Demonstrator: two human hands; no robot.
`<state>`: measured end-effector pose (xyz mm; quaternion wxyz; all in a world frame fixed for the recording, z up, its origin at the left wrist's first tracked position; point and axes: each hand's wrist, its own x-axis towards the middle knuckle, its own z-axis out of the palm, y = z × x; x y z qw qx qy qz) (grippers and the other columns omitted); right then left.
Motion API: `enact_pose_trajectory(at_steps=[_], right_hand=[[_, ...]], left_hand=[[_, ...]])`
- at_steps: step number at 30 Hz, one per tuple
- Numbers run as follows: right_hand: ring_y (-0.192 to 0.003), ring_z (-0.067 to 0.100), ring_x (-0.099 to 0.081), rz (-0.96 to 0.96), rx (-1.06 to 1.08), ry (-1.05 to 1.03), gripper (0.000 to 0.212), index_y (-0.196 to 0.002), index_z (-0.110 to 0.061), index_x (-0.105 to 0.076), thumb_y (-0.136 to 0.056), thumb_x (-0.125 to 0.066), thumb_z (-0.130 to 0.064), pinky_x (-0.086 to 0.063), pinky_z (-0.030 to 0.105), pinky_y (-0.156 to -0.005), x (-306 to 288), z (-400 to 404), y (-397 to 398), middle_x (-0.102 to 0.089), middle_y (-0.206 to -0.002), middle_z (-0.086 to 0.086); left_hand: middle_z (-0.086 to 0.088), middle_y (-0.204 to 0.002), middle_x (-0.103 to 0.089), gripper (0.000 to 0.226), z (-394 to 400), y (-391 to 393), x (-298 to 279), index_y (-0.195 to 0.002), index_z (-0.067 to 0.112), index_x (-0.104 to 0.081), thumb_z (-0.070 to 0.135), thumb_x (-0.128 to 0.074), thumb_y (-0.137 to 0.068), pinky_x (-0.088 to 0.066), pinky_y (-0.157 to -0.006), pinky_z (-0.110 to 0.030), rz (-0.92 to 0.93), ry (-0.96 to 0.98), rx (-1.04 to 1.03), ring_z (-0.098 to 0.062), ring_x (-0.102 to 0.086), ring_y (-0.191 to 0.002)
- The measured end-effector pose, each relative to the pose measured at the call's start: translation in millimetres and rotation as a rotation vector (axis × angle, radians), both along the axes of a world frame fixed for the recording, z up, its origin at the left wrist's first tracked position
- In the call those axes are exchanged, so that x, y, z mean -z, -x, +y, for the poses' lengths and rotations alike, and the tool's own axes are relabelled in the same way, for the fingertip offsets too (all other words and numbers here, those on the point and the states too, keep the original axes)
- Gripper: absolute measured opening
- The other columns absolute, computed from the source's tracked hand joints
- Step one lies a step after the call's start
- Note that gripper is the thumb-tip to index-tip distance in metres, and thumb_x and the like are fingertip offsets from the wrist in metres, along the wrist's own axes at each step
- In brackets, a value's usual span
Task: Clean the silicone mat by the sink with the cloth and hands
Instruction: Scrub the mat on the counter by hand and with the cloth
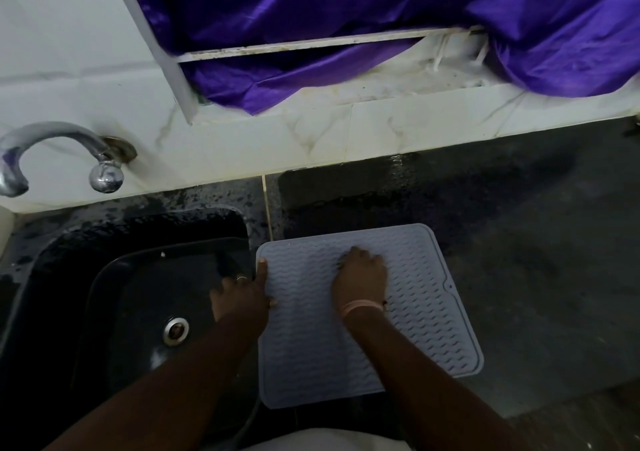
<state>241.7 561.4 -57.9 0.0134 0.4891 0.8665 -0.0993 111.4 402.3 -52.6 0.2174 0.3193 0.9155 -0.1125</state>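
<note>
Head-camera view, looking down at a dark kitchen counter. A pale grey-blue silicone mat (412, 315) with a raised wavy pattern lies flat on the black countertop (526, 242), just to the right of a black sink (114, 298); its left edge sits along the sink's right rim. The person's left hand (242, 294) is at that left edge of the mat, index finger stretched along the border and thumb lying on the mat's surface, the other fingers reaching out over the sink; the fingers look straight rather than clenched, pressing the mat and not wrapped around it. A ring shows on one finger. The right hand (360, 274) rests knuckles-up near the middle of the mat with its fingers curled under; whether it grasps anything beneath them cannot be told from this angle. A pale bracelet (362, 307) circles the right wrist. Both forearms enter from the bottom of the frame. In the sink basin a round metal drain (176, 329) is visible. A curved chrome tap (59, 149) projects from the white marbled wall tiles (311, 139) at upper left. Above the tiles, a shiny purple curtain (346, 17) hangs bunched over a white window frame (311, 43).
</note>
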Motion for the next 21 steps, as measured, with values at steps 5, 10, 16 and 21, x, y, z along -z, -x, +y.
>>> enact_pose_trajectory(at_steps=[5, 10, 16, 21], right_hand=[[-0.099, 0.031, -0.056, 0.002, -0.382, 0.028, 0.030, -0.117, -0.011, -0.057, -0.094, -0.046, -0.028, -0.039, 0.046, -0.095, 9, -78, 63, -0.064, -0.108, 0.011], [-0.091, 0.029, -0.059, 0.134, -0.495, 0.126, 0.016, -0.100, -0.020, -0.057, -0.089, -0.056, -0.031, -0.041, 0.043, -0.091, 10, -72, 74, -0.066, -0.096, 0.004], [-0.098, 0.034, -0.053, 0.153, -0.608, 0.004, 0.032, -0.109, -0.013, -0.061, -0.082, -0.043, -0.015, -0.042, 0.043, -0.087, 13, -34, 29, -0.067, -0.101, 0.010], [-0.085, 0.033, -0.055, 0.137, -0.477, -0.120, 0.049, -0.108, -0.012, -0.066, -0.071, -0.035, -0.006, -0.046, 0.040, -0.077, 21, 14, -15, -0.071, -0.094, 0.008]], left_hand=[[-0.010, -0.142, -0.049, 0.077, -2, 0, 4, -0.158, 0.036, 0.003, 0.047, -0.044, -0.098, -0.037, -0.101, -0.048, 0.058, 0.016, 0.037, -0.033, -0.043, -0.129], [-0.007, -0.137, -0.052, 0.059, -10, 3, 4, -0.154, 0.034, -0.027, 0.047, -0.042, -0.098, -0.038, -0.100, -0.046, 0.054, -0.007, 0.026, -0.031, -0.044, -0.127], [-0.013, -0.144, -0.047, 0.088, -5, 3, 5, -0.156, 0.039, 0.015, 0.066, -0.042, -0.094, -0.036, -0.101, -0.050, 0.022, -0.029, 0.015, -0.034, -0.041, -0.131], [-0.010, -0.145, -0.048, 0.085, -7, 2, 9, -0.156, 0.040, 0.015, 0.064, -0.040, -0.096, -0.035, -0.099, -0.048, 0.058, -0.038, -0.010, -0.031, -0.042, -0.128]])
